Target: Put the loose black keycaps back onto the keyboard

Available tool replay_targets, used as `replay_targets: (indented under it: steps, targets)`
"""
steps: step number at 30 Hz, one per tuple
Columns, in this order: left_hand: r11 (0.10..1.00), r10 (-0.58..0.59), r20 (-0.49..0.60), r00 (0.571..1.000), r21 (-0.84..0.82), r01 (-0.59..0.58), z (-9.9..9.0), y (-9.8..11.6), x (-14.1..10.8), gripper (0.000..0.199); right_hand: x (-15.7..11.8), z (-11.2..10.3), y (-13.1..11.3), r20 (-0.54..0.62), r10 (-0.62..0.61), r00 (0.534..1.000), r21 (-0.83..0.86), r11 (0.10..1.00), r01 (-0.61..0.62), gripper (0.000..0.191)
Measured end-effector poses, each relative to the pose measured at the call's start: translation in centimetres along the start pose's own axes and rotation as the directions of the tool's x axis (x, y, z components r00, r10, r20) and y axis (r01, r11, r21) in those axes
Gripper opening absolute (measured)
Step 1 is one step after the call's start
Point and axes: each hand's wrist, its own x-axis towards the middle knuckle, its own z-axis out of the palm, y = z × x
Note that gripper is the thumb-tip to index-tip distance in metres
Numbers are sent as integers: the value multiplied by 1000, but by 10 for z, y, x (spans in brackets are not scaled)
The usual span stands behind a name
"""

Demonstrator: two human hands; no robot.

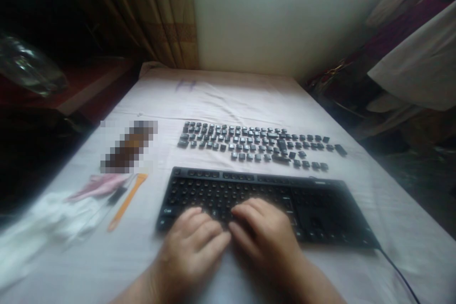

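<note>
A black keyboard (320, 209) lies on the cloth-covered surface, with bare key sockets over much of it and some caps at its left edge and middle. My left hand (197, 242) rests over its lower left part, fingers curled and close together. Beside it, my right hand (265, 230) reaches over the lower middle, thumb and forefinger near each other at the keys. Whether either hand holds anything small is hidden. Behind the keyboard, loose black keycaps (245, 140) lie in rows.
Left of the keyboard lie an orange stick-like tool (128, 202), a pink cloth (98, 186), a white cloth (53, 221) and a pixelated object (130, 147). A cable (399, 270) trails off at the lower right. A curtain and a wall stand behind.
</note>
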Motion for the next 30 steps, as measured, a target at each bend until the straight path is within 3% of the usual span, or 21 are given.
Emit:
replay_targets:
  steps: [12, 30]
  targets:
    - [994, -66, -9, 998, 86, 67, 0, -2, -9, 23, 3, 3, -5, 10, 15, 1000, -43, 999, -15, 10]
    - [992, -71, 4, 997, 104, 70, 3, -2, -17, 26, 8, 7, -9, 12, 49, 999, -4, 999, -49, 15]
